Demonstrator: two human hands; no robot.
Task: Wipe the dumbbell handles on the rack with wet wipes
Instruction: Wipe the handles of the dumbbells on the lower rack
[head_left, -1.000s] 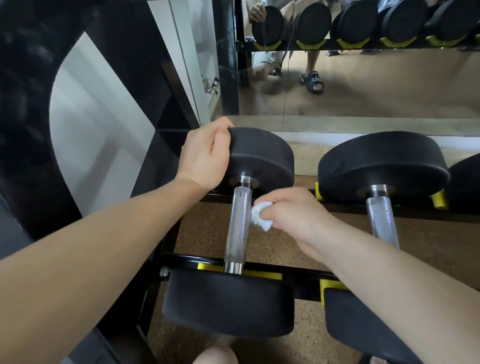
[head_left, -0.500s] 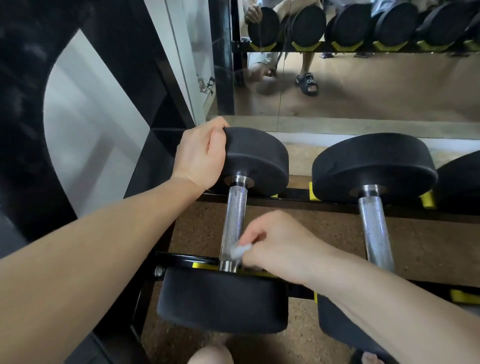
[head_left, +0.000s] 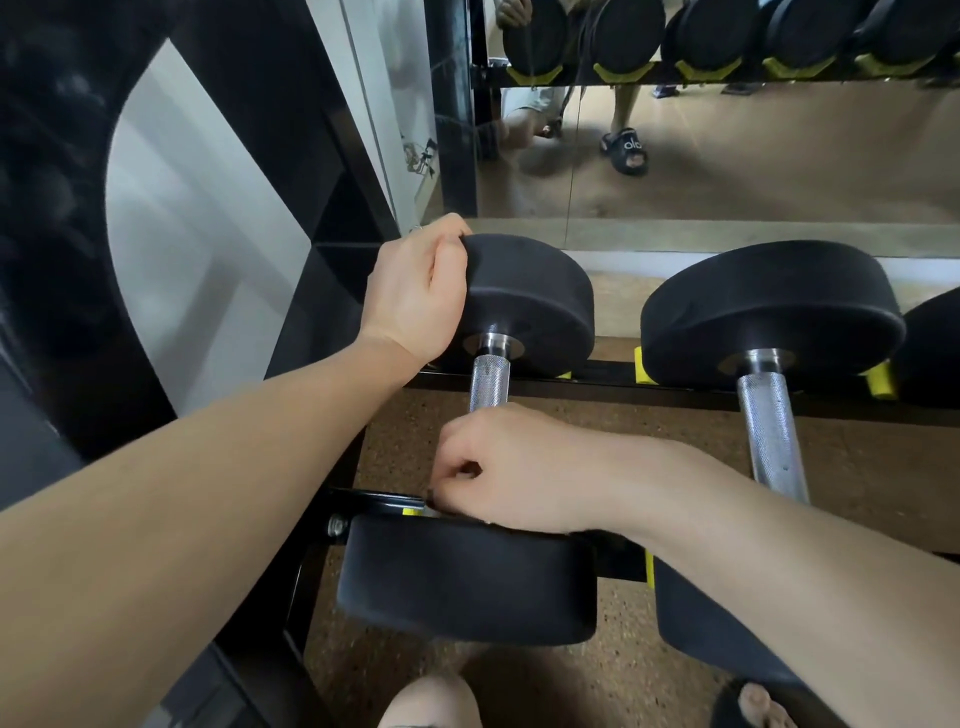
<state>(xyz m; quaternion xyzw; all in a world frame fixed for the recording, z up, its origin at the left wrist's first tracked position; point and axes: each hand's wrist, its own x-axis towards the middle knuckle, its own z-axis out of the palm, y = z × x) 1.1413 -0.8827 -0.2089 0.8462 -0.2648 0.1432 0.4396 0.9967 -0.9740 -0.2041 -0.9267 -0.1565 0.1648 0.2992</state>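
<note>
Your right hand's (head_left: 511, 467) fingers (head_left: 457, 470) curled round the knurled handle (head_left: 488, 382) near its lower end, wipe hidden, your left hand (head_left: 415, 296) gripping the far weight head (head_left: 530, 301) above that handle.

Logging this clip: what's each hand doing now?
Left hand: grips the far dumbbell head.
Right hand: curled round the handle; wipe hidden.

Handle (head_left: 488, 382) knurled shiny metal; heads (head_left: 530, 296) matt, probably rubber.

Black rack (head_left: 613, 373) with yellow cradles, two black dumbbells (head_left: 524, 301) (head_left: 769, 312) across its rails.
</note>
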